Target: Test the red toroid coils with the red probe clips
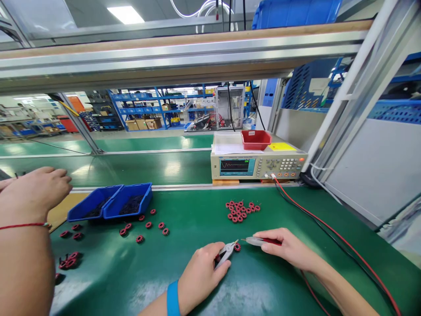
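Observation:
My left hand [203, 268], with a blue band at the wrist, is closed around a grey test clip [226, 251]. The clip's tip is beside a small red wire-wound ring coil [237, 247] on the green mat; whether it grips a coil lead is too small to tell. From the right, my right hand [291, 248] pinches another grey test clip with a red insert [258, 241]. Its thin tip points left, just above and right of the coil, seemingly apart from it. Behind both hands lies a cluster of red ring coils [238, 211].
A bench tester [263, 164] showing a waveform stands at the back, a red tray [255, 139] on top. Red and black cables [315, 216] run along the right. Loose coils [140, 238] and blue bins [127, 215] lie left, where a co-worker's arm [24, 250] reaches in.

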Available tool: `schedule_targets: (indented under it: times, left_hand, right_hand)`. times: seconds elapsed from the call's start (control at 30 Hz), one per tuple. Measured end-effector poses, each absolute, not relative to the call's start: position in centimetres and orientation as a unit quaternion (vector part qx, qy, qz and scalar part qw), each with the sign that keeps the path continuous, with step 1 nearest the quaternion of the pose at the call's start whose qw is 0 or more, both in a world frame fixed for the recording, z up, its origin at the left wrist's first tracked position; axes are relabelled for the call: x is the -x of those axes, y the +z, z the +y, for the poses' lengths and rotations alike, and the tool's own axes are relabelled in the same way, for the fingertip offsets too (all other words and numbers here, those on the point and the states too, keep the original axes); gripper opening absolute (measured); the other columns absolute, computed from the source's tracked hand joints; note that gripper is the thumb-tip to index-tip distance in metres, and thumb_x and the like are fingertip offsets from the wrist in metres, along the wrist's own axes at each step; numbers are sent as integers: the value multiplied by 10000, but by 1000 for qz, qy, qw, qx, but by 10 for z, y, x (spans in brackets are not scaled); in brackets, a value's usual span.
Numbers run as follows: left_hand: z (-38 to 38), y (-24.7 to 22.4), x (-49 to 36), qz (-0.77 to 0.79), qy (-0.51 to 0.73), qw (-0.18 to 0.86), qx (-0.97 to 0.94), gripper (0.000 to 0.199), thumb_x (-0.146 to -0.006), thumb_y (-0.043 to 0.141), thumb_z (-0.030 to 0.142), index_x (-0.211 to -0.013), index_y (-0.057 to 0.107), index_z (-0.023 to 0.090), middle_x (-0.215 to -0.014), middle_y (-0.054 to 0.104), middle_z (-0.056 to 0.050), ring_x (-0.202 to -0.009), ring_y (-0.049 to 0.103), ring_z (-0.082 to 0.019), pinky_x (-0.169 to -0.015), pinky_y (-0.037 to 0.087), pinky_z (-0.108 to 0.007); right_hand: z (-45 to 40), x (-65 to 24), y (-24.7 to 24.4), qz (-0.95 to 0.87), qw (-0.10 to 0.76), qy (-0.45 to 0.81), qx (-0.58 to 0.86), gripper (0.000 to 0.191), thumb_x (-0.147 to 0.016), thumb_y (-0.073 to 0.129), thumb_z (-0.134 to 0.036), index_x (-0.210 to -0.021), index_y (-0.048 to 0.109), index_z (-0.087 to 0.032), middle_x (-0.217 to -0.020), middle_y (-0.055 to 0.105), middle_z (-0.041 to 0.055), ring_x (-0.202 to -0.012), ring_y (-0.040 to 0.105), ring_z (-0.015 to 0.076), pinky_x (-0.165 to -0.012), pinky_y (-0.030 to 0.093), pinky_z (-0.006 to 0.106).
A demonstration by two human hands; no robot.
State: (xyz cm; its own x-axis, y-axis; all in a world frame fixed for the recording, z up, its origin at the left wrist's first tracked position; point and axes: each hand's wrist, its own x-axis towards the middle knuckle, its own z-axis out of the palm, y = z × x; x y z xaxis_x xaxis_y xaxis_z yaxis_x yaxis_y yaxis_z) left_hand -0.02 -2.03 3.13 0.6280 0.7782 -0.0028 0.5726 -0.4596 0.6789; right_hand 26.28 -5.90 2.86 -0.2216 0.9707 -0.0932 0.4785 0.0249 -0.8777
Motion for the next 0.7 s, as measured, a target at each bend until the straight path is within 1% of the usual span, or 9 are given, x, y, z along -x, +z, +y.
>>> schedule_targets:
  times: [0.1, 0.3, 0.43, 0.7]
  left_hand:
    - [-20, 30, 0, 399, 160, 328, -841, 101, -823, 525, 233, -892, 588, 195, -804, 594, 13, -689, 483, -131, -649, 330, -239]
    - [-22, 29, 0, 400, 161, 329, -840, 90, -825, 526, 238, -884, 579, 195, -808, 586, 15, -697, 478, -129, -652, 327, -237]
    - [-21, 30, 0, 399, 160, 329, -841, 95, -827, 523, 235, -893, 580, 198, -809, 587, 16, -701, 481, -130, -660, 328, -237]
    - [-21, 31, 1, 399, 156, 323, -844, 75, -826, 521, 234, -866, 571, 195, -782, 578, 22, -681, 470, -127, -646, 318, -236]
  right_hand:
    - [-60, -263, 30, -656, 292, 426, 550, 459, -804, 558, -541, -1095, 694, -213, -978, 681, 47, -894, 588, 284, -821, 459, 355]
    - [-59, -260, 30, -662, 295, 433, 536, 439, -806, 568, -516, -1095, 694, -210, -974, 681, 49, -881, 588, 281, -821, 455, 355]
    - [-59, -258, 29, -662, 290, 435, 537, 445, -801, 569, -522, -1083, 698, -203, -963, 679, 44, -870, 584, 272, -796, 459, 336]
    - [-59, -256, 31, -661, 291, 446, 529, 419, -820, 564, -478, -1095, 687, -187, -977, 668, 45, -852, 575, 251, -753, 445, 300]
